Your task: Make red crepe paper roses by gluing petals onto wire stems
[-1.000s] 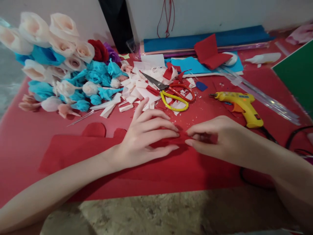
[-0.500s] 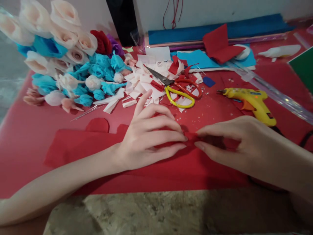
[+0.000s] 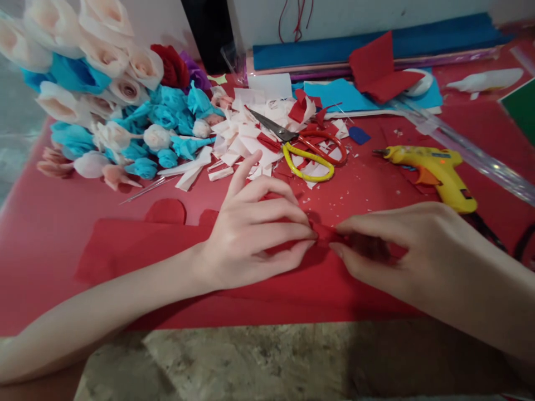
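Note:
Between my two hands is a small piece of red crepe paper (image 3: 324, 233), which looks pinched or twisted. My left hand (image 3: 259, 234) has its thumb and fingertips closed on the paper's left end, most of it hidden behind the fingers. At the right end, the thumb and index finger of my right hand (image 3: 388, 245) pinch the same piece. A larger red crepe sheet (image 3: 137, 250) lies flat under my left wrist. Rounded red cut-outs (image 3: 166, 211) lie along its far edge.
Scissors (image 3: 288, 136) with red and yellow handles rest on pale paper scraps (image 3: 238, 133). A yellow glue gun (image 3: 434, 167) lies at right. Paper flowers (image 3: 104, 106) crowd the left back. A blue crepe roll (image 3: 301, 55) and white glue bottle (image 3: 487, 81) stand farther back.
My fingertips have shifted slightly on the red paper, and a bit more of it shows between the hands. Both hands keep hold. The view has tilted slightly.

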A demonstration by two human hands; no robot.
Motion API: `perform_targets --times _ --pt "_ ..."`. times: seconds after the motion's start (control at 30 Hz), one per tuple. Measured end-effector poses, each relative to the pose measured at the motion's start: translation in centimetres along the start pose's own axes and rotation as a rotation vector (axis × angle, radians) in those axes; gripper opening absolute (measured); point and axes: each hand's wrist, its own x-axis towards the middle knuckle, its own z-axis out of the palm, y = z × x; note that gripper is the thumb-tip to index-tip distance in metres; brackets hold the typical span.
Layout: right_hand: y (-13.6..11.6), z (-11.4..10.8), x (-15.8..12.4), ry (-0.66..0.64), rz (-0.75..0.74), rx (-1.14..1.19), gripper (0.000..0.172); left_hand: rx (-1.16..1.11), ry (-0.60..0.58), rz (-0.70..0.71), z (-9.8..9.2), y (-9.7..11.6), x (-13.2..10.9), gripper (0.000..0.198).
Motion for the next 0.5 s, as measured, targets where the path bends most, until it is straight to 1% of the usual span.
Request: perform_targets --times 0.2,0.37,0.5 --pt "0.01 0.74 -0.22 0.004 0.026 -0.047 0.015 0.037 0.003 0.036 0.09 -0.08 -0.14 0.006" --pt "-0.06 0.47 -0.27 0.008 0.018 -0.033 0.014 0.040 0.037 0.015 0.11 0.08 0.02 0.007" --pt "-0.14 0.20 0.02 0.024 -0.010 -0.025 0.011 0.054 0.035 0.012 -0.19 0.05 0.35 0.006"
